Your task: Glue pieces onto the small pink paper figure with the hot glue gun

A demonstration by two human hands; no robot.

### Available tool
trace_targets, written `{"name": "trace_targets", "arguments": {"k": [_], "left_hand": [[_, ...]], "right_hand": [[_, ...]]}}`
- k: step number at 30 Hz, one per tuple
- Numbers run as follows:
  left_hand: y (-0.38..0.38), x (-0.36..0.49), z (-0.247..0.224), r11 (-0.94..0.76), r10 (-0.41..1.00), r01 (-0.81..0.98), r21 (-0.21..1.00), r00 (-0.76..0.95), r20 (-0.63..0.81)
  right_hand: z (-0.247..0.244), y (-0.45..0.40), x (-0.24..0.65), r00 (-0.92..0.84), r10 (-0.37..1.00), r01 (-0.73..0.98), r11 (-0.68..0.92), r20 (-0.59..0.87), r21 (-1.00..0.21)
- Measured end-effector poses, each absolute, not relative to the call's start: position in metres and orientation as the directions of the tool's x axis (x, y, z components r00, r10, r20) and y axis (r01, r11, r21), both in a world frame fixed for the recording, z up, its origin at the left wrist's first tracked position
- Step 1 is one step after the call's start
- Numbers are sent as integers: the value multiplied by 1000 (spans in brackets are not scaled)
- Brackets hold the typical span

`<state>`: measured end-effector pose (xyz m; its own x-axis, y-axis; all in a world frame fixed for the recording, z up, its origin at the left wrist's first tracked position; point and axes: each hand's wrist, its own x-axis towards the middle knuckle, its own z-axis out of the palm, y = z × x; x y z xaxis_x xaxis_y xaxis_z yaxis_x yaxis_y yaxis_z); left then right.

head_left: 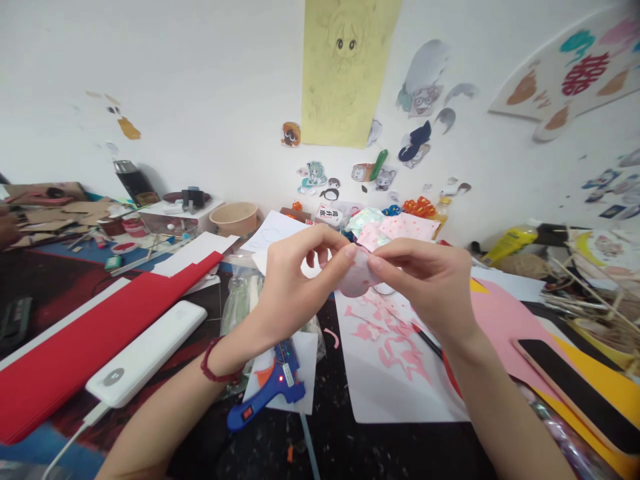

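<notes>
Between my two hands, raised over the table, is a small pale pink piece of fabric or paper [356, 277] with a rounded lower edge. My left hand [305, 270] pinches its upper left side between thumb and fingertips. On its upper right side, my right hand [425, 277] pinches it the same way. A dark bit shows at the top edge between the fingertips; I cannot make out what it is. Below lies a white sheet [380, 400] with pink scraps [403, 353] scattered on it. A dark pen-like tool [427, 340] rests by my right wrist.
A blue glue gun [273, 393] with a lit red light lies below my left hand. At left are a white power bank [147, 353] with a cable and a long red strip [110, 327]. A phone [580, 393] lies at right on coloured paper. Craft supplies line the wall.
</notes>
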<state>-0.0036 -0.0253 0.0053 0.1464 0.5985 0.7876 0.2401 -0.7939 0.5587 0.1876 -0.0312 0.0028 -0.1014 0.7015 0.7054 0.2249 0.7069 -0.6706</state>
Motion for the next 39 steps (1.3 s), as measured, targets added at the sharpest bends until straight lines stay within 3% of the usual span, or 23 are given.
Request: {"name": "trace_targets", "arguments": {"k": [4,9,13,16,19,25,33,39], "left_hand": [[-24,-4,6,-756,652,204,622,154,742],[-18,-5,8,-594,773,-43,803,245,585],[-15,-6,8,-607,764,-60,793,233,602],[-17,-6,8,-738,675,92,669,143,724],[-20,-7,8,-849,496,271,454,108,862],[-20,-6,8,-878,239,458,140,166,957],[-19,-3,1,-754,-12,644,-131,186,983],[-21,-4,1,-723,-60,664,-191,215,975]], "right_hand": [[2,-31,188,-96,676,219,730,731,-647],[1,-31,188,-77,665,211,739,743,-640],[2,-30,187,-59,659,202,743,749,-638],[2,-30,187,-49,656,200,746,754,-636],[1,-30,187,-40,649,202,750,760,-630],[1,-31,188,-37,618,230,770,786,-595],[0,-32,186,-47,602,247,780,797,-574],[0,-32,186,-50,579,256,795,814,-550]]}}
